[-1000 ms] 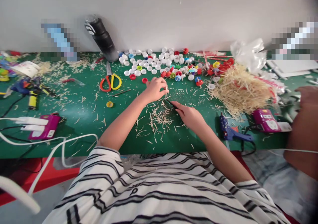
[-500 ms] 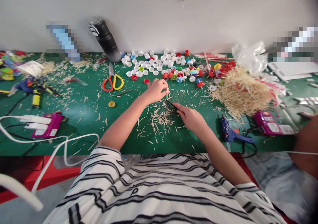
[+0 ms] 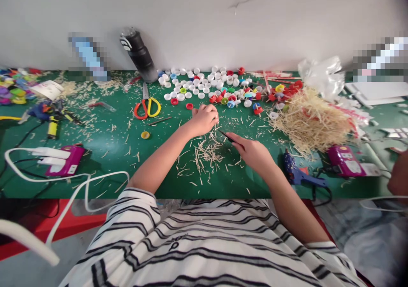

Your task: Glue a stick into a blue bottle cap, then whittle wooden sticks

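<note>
Near the middle of the green table (image 3: 159, 151), my left hand (image 3: 205, 119) is closed in a pinch; what its fingertips hold is too small to make out. My right hand (image 3: 250, 147) is wrapped round a slim dark tool (image 3: 227, 136), its tip pointing up and left toward my left fingers. Just below both hands lies a loose pile of thin pale wood slivers (image 3: 207, 153). White and coloured bottle caps (image 3: 204, 83) are spread behind my left hand.
Scissors (image 3: 146, 106), a yellow cap (image 3: 145, 135) and a black bottle (image 3: 140, 55) stand or lie left. At right are a straw-like heap (image 3: 314, 121), a blue glue gun (image 3: 299, 172) and a pink power block (image 3: 344, 159). Another pink block (image 3: 68, 161) with white cables is at left.
My right hand and the tool have drawn slightly right, away from my left hand. The whole view has shifted a little. At the right edge, another person's arm shows less.
</note>
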`<state>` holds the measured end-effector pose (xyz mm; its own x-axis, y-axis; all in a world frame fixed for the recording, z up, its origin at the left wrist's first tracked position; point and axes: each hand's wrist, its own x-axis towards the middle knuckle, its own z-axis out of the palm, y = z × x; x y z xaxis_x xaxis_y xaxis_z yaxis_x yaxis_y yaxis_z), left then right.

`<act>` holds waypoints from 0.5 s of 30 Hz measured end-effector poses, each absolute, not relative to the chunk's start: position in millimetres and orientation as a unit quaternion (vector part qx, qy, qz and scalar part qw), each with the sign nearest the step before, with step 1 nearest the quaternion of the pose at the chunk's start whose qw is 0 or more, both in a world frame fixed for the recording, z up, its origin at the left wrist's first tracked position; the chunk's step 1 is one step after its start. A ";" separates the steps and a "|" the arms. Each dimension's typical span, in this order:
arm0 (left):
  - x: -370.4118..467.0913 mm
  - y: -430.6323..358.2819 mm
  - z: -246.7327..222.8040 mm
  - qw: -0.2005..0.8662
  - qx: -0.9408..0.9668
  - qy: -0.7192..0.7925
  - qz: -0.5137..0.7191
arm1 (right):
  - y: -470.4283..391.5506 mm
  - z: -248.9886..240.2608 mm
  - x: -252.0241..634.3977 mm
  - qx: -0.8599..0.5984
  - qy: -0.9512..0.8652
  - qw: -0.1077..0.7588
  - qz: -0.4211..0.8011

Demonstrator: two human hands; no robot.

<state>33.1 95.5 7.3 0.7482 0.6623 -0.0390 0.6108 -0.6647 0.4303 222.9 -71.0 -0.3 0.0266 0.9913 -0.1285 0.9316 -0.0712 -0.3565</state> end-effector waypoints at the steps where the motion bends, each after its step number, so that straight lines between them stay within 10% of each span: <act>1: 33.0 94.9 6.0 0.206 0.911 0.353 0.063 | -67.4 0.4 223.2 -0.707 -0.682 0.087 0.165; 15: 35.2 91.4 2.5 0.163 0.916 0.360 0.068 | -36.5 -3.3 214.3 -0.707 -0.681 0.073 0.173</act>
